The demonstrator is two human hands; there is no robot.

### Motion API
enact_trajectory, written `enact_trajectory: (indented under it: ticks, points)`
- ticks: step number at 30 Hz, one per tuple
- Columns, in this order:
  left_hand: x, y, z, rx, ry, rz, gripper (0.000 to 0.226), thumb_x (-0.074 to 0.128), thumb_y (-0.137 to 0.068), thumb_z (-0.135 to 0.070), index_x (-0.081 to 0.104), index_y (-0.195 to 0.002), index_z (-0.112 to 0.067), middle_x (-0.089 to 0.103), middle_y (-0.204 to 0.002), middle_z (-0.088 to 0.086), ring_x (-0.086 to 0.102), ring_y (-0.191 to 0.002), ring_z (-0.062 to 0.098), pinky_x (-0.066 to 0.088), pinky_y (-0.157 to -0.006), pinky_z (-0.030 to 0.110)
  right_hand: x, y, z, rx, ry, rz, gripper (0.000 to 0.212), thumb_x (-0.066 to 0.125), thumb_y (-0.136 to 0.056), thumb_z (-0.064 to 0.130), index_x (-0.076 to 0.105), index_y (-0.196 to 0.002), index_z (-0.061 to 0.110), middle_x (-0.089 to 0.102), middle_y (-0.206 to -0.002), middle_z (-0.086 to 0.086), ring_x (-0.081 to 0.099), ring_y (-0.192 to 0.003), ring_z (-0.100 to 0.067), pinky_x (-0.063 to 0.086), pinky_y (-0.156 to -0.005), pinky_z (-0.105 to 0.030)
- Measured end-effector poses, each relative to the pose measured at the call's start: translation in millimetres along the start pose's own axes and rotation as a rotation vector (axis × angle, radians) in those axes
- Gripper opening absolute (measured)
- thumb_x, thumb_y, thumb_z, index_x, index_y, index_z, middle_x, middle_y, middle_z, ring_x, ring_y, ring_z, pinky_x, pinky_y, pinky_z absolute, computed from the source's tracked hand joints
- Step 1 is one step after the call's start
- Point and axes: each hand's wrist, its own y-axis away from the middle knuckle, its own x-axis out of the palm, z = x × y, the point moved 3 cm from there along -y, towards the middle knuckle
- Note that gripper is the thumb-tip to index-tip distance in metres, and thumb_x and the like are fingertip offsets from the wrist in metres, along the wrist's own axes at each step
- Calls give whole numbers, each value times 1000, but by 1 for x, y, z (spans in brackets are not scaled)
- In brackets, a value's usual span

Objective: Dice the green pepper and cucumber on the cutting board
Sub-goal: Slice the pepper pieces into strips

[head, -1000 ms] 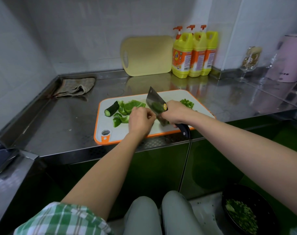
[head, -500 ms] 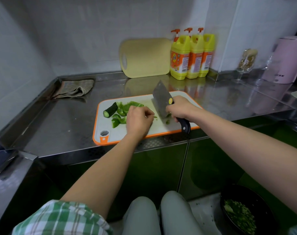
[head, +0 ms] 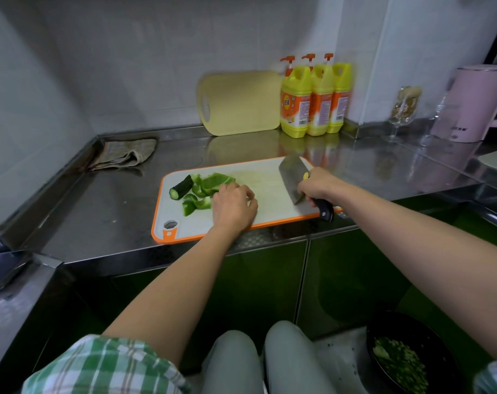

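Note:
A white cutting board [head: 270, 211] with an orange rim lies on the steel counter. At its left end lie a dark cucumber stub [head: 182, 186] and several large green pepper pieces [head: 210, 184]. My left hand [head: 233, 206] rests knuckles-up on the board just right of the pepper, its fingers loosely curled, and nothing shows in it. My right hand [head: 315, 186] grips the black handle of a cleaver [head: 294, 177]. The blade stands edge-down near the board's right end. What lies behind the blade is hidden.
A black bowl [head: 440, 348] of diced green vegetable sits low at the bottom right. Against the back wall lean a yellow board [head: 241, 103] and three yellow detergent bottles [head: 312, 100]. A cloth [head: 122, 155] lies back left; a glass [head: 403, 109] and pink kettle [head: 474, 103] stand right.
The cleaver has moved right from the board's middle to its right end. The small diced pile seen there a second ago no longer shows. My left hand has shifted slightly toward the pepper.

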Motion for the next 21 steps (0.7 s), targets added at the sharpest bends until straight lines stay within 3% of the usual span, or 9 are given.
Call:
enact_trajectory:
  ticks: [3,8,13,17,21]
  points:
    - [1,0,-1,4,10,34,29,54,-92,-32,67,-115,-18,59,-123,10,47,-117,30,37,-92,37,3,0,4,-43,-31,4,19,47,-87,-1,46,-70,7,51,-57,-13,47,-44,-23,44,-47,-28]
    - [2,-2,-1,-3,14,29,26,57,-91,-31,68,-110,-17,60,-116,12,50,-113,32,39,-90,38,18,8,14,-110,-15,188,11,54,-89,4,50,-80,6,49,-57,-9,45,-44,-20,41,-43,-25]
    - [1,-3,-1,5,12,16,25,56,-91,-30,69,-109,-17,61,-114,11,51,-112,32,40,-90,38,-8,-3,-7,-12,-34,82,4,51,-88,0,52,-84,2,51,-60,-13,47,-47,-23,45,-51,-30]
    - [0,-8,-4,1,28,-2,24,55,-92,-28,71,-106,-17,63,-109,11,51,-109,31,40,-86,37,-22,0,-4,-56,-289,53,20,56,-91,3,47,-74,9,46,-58,-8,41,-42,-17,36,-36,-16]
    - [4,-16,-10,25,85,-4,21,57,-90,-26,72,-103,-17,68,-103,11,53,-106,32,41,-86,37,-38,-7,-2,-46,-542,-69,22,52,-93,5,46,-73,11,44,-56,-6,40,-32,-11,31,-33,-14]
